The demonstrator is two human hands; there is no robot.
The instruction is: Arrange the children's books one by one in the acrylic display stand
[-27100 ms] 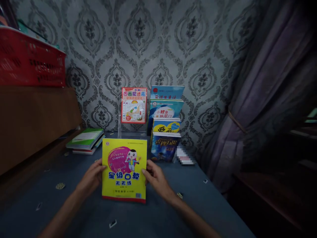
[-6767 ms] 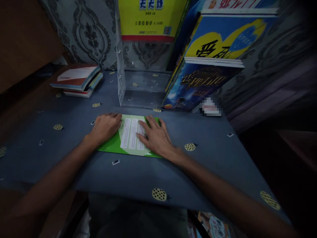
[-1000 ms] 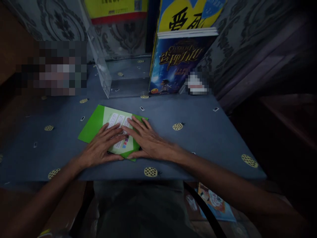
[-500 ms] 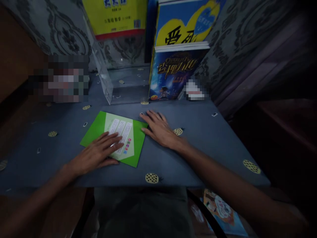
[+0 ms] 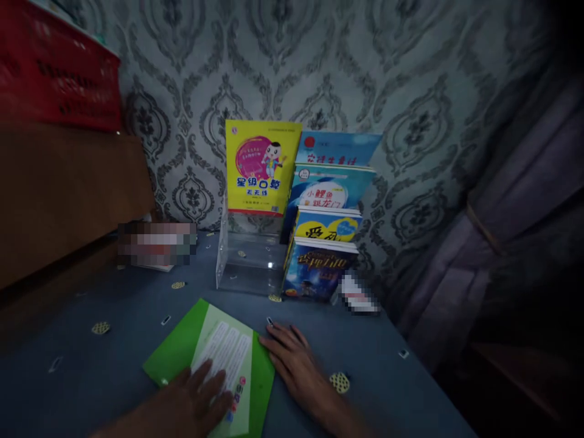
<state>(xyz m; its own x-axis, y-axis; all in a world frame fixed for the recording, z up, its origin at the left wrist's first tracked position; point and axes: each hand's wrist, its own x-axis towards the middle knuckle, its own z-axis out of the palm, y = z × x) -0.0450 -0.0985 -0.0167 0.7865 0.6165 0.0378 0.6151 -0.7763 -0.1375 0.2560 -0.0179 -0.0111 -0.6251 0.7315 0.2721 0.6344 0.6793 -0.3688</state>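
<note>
Watching remotely, I see a green book (image 5: 223, 350) slant lengthwise toward lower right beneath the spread left hand (image 5: 194, 395), the flattened right hand (image 5: 296, 363) alongside.

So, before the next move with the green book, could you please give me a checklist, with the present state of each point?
1. Green book resting on the table: ok.
2. Left hand over the cover: ok, fingers spread.
3. Right hand gripping the book: not ok; it lies open at the right edge.
4. Yellow book upright in the clear stand: ok, top left.
5. Whole cover visible: not ok; the left hand hides part.
6. Pixelated item right of the stand identified: cannot tell.
</note>
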